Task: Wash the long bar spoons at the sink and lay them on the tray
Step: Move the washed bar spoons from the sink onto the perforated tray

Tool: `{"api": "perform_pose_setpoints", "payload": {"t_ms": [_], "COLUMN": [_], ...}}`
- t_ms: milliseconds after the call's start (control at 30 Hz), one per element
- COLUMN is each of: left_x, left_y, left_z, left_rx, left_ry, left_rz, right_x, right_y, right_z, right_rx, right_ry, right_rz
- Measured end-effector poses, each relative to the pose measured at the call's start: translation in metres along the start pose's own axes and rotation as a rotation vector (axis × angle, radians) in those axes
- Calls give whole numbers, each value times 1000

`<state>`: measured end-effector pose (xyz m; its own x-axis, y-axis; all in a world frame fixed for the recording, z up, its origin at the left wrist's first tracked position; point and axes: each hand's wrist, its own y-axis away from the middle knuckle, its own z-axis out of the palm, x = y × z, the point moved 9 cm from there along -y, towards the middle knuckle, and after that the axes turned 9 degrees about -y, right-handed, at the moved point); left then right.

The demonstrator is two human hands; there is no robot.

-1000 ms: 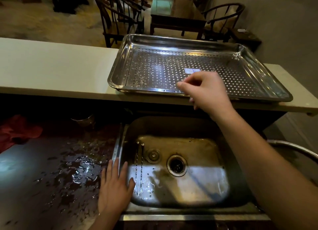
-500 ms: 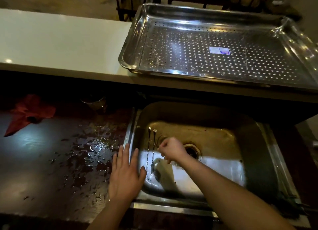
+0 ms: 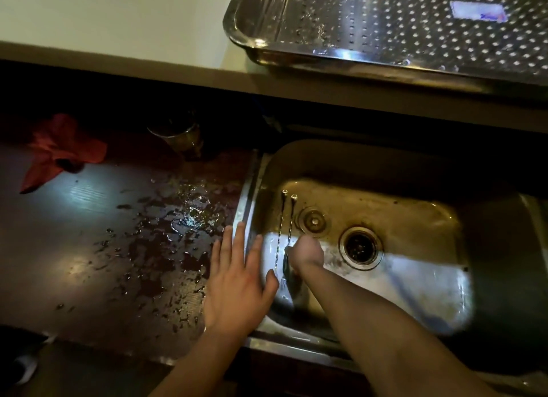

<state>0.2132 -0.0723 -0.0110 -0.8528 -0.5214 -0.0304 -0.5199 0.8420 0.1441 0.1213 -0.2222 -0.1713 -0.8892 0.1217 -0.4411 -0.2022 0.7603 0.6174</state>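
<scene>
In the head view, the two bar spoons [image 3: 280,227] lie side by side on the floor of the sink [image 3: 385,165], left of the drain. Their long axes run almost straight up and down the frame. The right hand [image 3: 307,252] reaches in from the lower right and meets the right-hand spoon at mid-shaft, fingers curled; I cannot tell if they are clamped on it. The left hand [image 3: 237,281] rests flat on the sink's left rim, fingers straight and spread. The tray [image 3: 326,56] sits upper right on the pale surface [image 3: 118,19].
</scene>
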Motion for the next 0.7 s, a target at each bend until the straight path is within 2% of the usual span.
{"api": "perform_pose_setpoints", "payload": {"t_ms": [400,533,700], "left_x": [-1,-1,-1], "left_y": [-1,0,0], "left_z": [8,8,6], "left_rx": [18,17,-15], "left_ry": [-7,-14,-14], "left_rz": [-1,9,10], "right_x": [1,-9,-25], "right_y": [6,25,69], "right_z": [-14,-39,-91], "right_rx": [-2,18,44], "right_ry": [-14,-157,-213], "right_rz": [-83,-174,-322]}}
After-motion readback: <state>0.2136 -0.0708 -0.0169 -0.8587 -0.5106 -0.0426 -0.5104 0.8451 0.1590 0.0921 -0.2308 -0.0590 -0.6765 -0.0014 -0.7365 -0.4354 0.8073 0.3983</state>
